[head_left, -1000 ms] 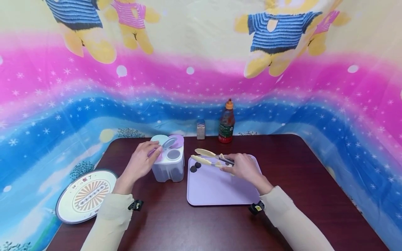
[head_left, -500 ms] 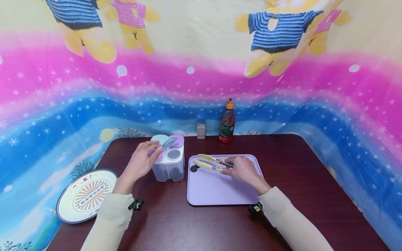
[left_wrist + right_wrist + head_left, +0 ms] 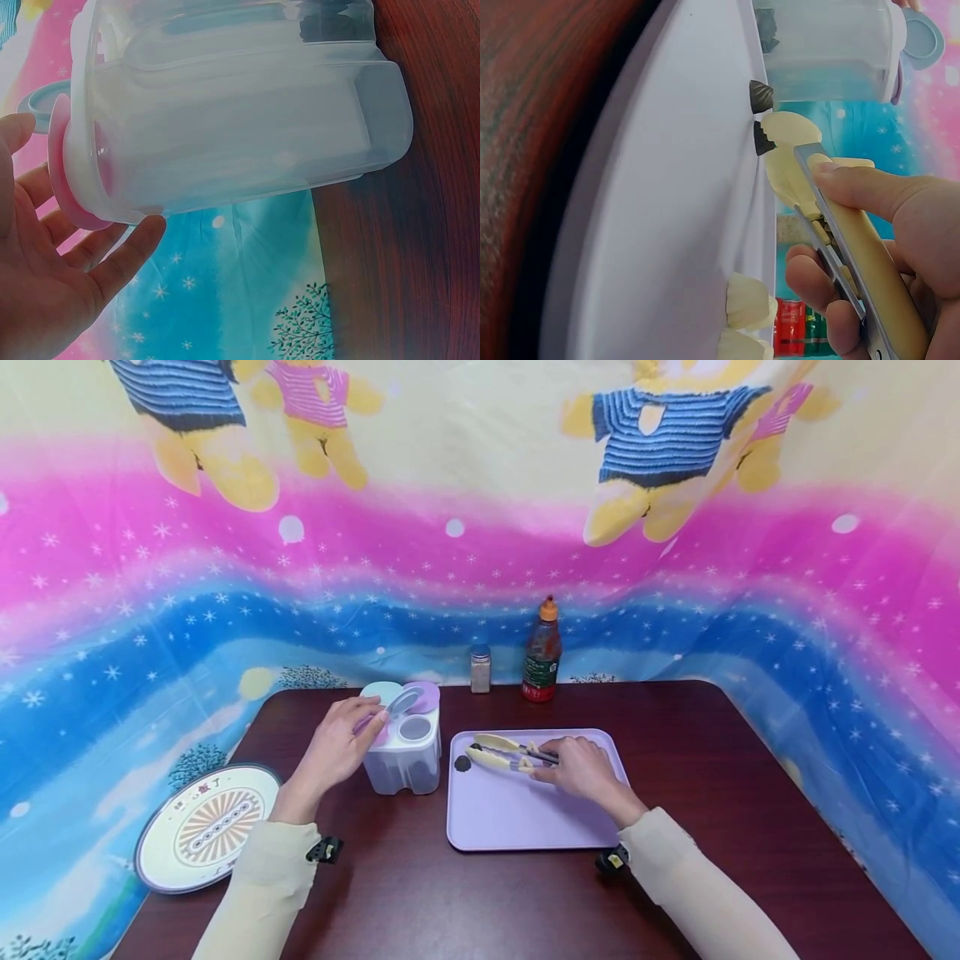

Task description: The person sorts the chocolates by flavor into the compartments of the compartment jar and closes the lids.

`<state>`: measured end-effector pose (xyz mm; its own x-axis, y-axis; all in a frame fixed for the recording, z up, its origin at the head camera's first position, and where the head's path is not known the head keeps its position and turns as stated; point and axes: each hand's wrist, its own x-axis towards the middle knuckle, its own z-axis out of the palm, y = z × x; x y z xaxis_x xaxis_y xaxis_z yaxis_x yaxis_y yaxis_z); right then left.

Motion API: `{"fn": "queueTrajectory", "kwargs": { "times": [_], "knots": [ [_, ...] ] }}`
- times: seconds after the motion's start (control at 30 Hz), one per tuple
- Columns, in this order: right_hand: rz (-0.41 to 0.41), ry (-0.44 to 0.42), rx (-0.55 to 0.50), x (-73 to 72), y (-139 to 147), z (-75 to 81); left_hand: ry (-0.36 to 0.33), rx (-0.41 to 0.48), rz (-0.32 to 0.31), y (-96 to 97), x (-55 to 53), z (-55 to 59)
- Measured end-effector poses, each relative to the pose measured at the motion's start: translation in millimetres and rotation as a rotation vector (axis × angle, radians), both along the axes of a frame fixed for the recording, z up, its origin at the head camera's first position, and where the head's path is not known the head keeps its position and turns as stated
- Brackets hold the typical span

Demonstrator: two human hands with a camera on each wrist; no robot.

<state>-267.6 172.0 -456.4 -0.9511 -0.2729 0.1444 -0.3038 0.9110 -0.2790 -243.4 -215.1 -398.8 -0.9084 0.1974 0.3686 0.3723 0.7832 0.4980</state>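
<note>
My left hand (image 3: 347, 739) rests at the lids of a clear multi-compartment storage box (image 3: 405, 768). Its thumb touches the raised grey-blue flip lid (image 3: 405, 700); its other fingers stretch past the pink lid (image 3: 64, 165). One round opening (image 3: 415, 728) is uncovered. My right hand (image 3: 581, 770) grips cream-tipped tongs (image 3: 498, 753) over the lilac tray (image 3: 525, 818). The tong tips stand around a small dark ridged piece (image 3: 762, 139), partly hidden; whether they pinch it I cannot tell. A second dark ridged piece (image 3: 762, 96) lies beside it. Pale chunks (image 3: 746, 300) sit on the tray near my right hand.
A patterned plate (image 3: 165, 852) stands at the table's left edge. Behind the tray are a small blue-capped shaker (image 3: 480, 670) and an orange-capped sauce bottle (image 3: 542, 660). Something dark (image 3: 766, 30) shows inside the storage box. A printed cloth (image 3: 450, 577) hangs behind the table.
The tongs have come down onto the tray, and their tips now surround the farther dark piece. My left hand and the raised lid have stayed in place.
</note>
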Motion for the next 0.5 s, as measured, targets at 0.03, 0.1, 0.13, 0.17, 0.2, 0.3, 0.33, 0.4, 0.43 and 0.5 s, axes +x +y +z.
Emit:
{"fn": "queueTrajectory", "kwargs": {
  "times": [0.03, 0.1, 0.13, 0.17, 0.2, 0.3, 0.33, 0.4, 0.43, 0.5],
  "knots": [
    [0.001, -0.005, -0.002, 0.1, -0.3, -0.2, 0.001, -0.001, 0.0, 0.0, 0.2, 0.3],
    [0.005, -0.014, -0.001, 0.2, -0.9, -0.5, 0.001, -0.003, 0.002, 0.1, 0.1, 0.2],
    [0.003, -0.017, -0.001, 0.4, -1.4, -0.5, 0.0, -0.005, 0.003, 0.1, 0.0, 0.1],
    [0.001, -0.021, -0.001, 0.3, -2.0, -0.6, -0.001, -0.005, 0.003, 0.2, -0.1, 0.1],
    [-0.003, -0.025, -0.001, 0.4, -2.4, -0.7, -0.003, -0.006, 0.004, 0.2, -0.1, 0.1],
    [-0.01, -0.03, 0.001, 0.4, -3.4, -0.8, -0.007, -0.006, 0.006, 0.4, -0.4, -0.2],
    [-0.012, -0.031, 0.0, 0.4, -3.6, -1.0, -0.007, -0.005, 0.007, 0.4, -0.3, -0.1],
    [-0.01, -0.032, 0.001, 0.5, -3.6, -1.1, -0.004, -0.007, 0.005, 0.6, 0.1, 0.4],
    [-0.011, -0.031, 0.001, 0.5, -3.7, -1.2, -0.004, -0.007, 0.005, 0.6, 0.2, 0.4],
    [-0.009, -0.03, 0.001, 0.8, -3.5, -1.5, -0.005, -0.008, 0.005, 0.5, 0.4, 0.1]
  ]
}}
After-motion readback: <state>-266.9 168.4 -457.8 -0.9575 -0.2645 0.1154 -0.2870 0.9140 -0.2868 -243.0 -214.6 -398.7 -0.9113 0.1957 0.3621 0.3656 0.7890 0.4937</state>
